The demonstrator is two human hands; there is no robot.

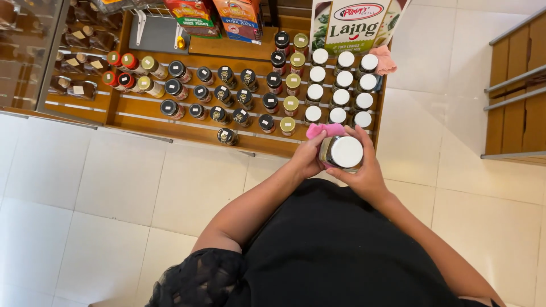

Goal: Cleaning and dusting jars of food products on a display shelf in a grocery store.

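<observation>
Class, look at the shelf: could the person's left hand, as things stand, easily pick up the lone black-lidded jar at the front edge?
Probably not at once: the left hand is busy with a pink cloth against the white-lidded jar. The path to the lone black-lidded jar looks open, though.

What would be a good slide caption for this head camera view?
Both hands, left and right, hold a white-lidded glass jar with a pink cloth before a wooden shelf of jars.

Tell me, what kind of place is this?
Probably a small food shop: a stepped wooden display shelf carries rows of lidded glass jars, with packaged snack bags above and a white tiled floor below.
</observation>
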